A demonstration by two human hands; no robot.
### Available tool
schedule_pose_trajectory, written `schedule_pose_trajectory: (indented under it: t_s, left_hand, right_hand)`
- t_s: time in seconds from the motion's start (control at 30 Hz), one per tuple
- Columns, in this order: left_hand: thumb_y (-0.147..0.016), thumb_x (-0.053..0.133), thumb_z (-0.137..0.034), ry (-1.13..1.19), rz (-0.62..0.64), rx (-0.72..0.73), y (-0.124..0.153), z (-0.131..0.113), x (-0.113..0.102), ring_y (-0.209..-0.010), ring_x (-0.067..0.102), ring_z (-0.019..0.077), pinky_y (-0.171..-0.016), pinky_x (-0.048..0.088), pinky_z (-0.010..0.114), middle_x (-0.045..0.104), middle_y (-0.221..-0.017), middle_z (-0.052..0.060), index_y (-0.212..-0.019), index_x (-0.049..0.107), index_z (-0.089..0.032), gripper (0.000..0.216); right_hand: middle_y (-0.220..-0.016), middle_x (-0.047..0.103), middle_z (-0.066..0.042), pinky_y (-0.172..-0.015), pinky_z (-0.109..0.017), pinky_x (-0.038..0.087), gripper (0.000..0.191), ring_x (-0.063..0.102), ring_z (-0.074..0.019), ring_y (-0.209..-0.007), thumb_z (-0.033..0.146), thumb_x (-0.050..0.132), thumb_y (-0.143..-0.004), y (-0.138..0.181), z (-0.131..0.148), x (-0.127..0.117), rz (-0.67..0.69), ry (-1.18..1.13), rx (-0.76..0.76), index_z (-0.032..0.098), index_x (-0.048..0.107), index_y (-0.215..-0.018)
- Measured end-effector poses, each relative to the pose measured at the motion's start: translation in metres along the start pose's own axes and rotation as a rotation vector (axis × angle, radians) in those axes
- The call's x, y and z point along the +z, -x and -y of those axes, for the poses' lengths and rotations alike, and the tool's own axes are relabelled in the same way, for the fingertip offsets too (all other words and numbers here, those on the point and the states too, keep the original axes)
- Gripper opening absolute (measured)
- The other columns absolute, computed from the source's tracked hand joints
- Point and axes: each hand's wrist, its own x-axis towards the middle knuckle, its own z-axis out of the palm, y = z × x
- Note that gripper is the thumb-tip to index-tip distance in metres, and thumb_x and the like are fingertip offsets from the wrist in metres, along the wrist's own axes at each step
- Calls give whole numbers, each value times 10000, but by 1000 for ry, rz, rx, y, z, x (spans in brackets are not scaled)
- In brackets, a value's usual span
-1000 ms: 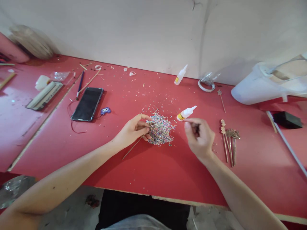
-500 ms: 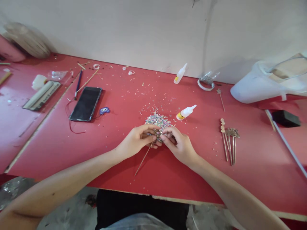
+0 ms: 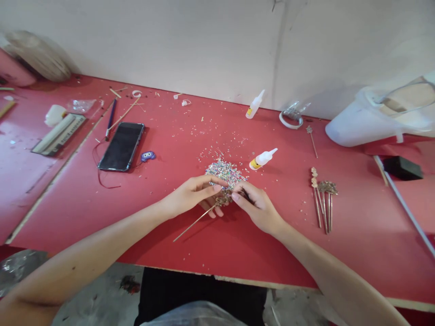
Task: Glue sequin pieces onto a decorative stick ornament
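A thin gold-coloured hair stick (image 3: 194,222) with an ornate metal head (image 3: 222,198) is between my two hands. My left hand (image 3: 200,194) cradles the head, its fingers underneath and its thumb above. At the head's right edge, my right hand (image 3: 256,206) has thumb and fingertips pinched together on it. The shaft points down and left towards the table's front edge. Just beyond my fingers lies a heap of small multicoloured glittering beads or stones (image 3: 226,172). Part of the ornate head is hidden by my fingers.
Two small glue bottles (image 3: 263,159) stand on the red table (image 3: 272,267). More ornate hair sticks (image 3: 326,210) lie to the right, near a white bucket (image 3: 360,117). To the left are a phone (image 3: 121,147), a purple charm (image 3: 148,156) and a pencil (image 3: 111,118).
The hair stick has turned, its shaft's free end swinging left and up. My left fingers have loosened and spread a little; my right fingertips have shifted slightly right and down.
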Motion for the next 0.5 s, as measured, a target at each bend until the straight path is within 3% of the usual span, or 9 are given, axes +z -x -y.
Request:
schedule_pose_trajectory:
  t_s: [0.13, 0.27, 0.5]
  left_hand:
    - [-814, 733, -347, 15, 164, -134, 4, -3, -1, -596, 712, 163, -525, 573, 247, 719, -837, 54, -972, 495, -165, 339]
    - [-827, 725, -312, -22, 331, -252, 8, -7, -6, -594, 707, 143, -526, 559, 220, 729, -806, 53, -906, 471, -173, 300]
    - [-833, 725, -295, -80, 520, -387, 12, -14, -17, -540, 687, 128, -504, 555, 202, 730, -775, 45, -923, 567, -163, 225]
  right_hand:
    - [-655, 410, 54, -559, -226, 302, 257, 355, -86, -582, 373, 461, -968, 6, 5, 6, 54, -81, 33, 195, 469, -783]
    - [-619, 341, 78, -514, -216, 262, 266, 298, -72, -538, 381, 502, -948, 9, 11, 10, 205, -139, 25, 197, 449, -763]
    - [-655, 517, 54, -513, -200, 273, 277, 351, -48, -537, 381, 540, -936, 10, 19, 9, 568, -287, 59, 153, 580, -785]
